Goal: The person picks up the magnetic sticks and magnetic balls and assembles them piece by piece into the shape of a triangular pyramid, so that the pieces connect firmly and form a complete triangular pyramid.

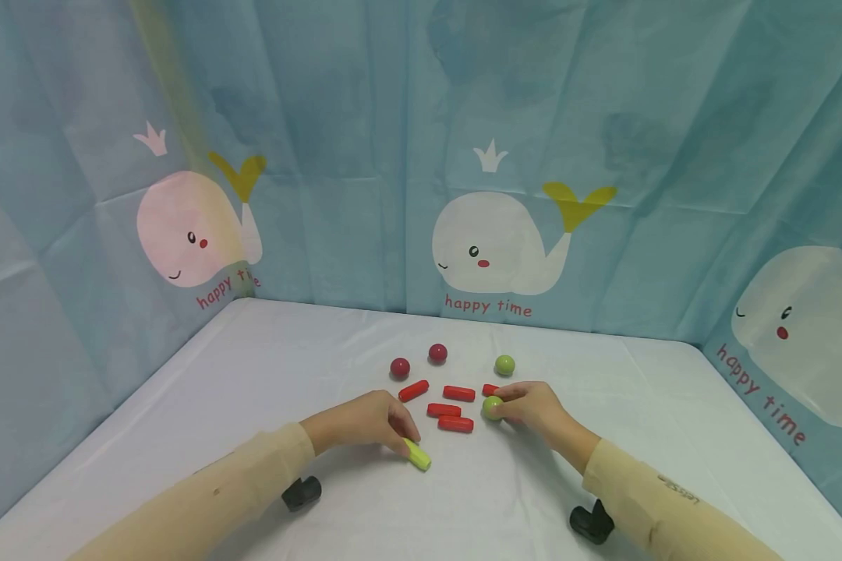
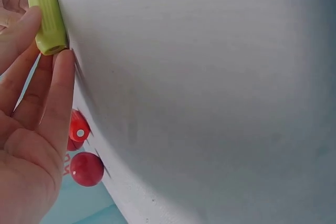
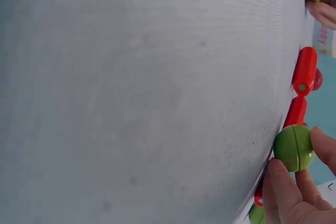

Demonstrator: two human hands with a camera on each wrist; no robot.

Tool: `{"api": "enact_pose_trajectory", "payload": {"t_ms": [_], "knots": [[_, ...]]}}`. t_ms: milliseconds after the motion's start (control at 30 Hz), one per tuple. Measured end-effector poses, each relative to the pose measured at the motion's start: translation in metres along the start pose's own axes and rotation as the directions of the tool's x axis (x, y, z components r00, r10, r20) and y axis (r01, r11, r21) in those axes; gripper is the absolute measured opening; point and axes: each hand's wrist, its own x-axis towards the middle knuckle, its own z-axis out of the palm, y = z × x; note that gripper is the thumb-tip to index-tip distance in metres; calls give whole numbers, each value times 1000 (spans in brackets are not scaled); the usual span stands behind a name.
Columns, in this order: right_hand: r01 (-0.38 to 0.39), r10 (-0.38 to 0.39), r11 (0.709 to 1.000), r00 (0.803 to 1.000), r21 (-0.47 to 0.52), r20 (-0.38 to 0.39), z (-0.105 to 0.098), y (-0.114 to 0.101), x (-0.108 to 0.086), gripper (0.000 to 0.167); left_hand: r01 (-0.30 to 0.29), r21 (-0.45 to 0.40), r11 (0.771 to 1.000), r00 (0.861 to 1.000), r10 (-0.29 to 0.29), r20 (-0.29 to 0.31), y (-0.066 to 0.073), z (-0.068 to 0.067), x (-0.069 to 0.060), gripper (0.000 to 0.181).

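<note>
My left hand (image 1: 373,423) pinches one end of a yellow-green stick (image 1: 418,455) near the table's middle; in the left wrist view the thumb lies on the ridged stick (image 2: 47,17). My right hand (image 1: 535,411) holds a green ball (image 1: 493,407) between thumb and fingers, low at the table; the right wrist view shows a groove across this ball (image 3: 294,148). Between the hands lie several red sticks (image 1: 456,424). One more red stick (image 1: 489,389) is partly hidden behind the right hand's fingers.
Two dark red balls (image 1: 400,368) lie behind the red sticks, and another green ball (image 1: 505,365) lies behind my right hand. The white-covered table (image 1: 309,335) ends at a blue curtain printed with whales. Black devices hang below both sleeves.
</note>
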Motion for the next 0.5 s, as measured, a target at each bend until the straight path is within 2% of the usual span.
{"api": "enact_pose_trajectory", "payload": {"t_ms": [333,500], "knots": [[-2,3,999,1000,-51,11,1,-2,2,37,-4,19,1000,1000,3,12,2,0,-1,13],[-7,7,1000,1000,14,25,-1,-3,2,34,12,-2,1000,1000,-12,-9,4,1,1,11]]}}
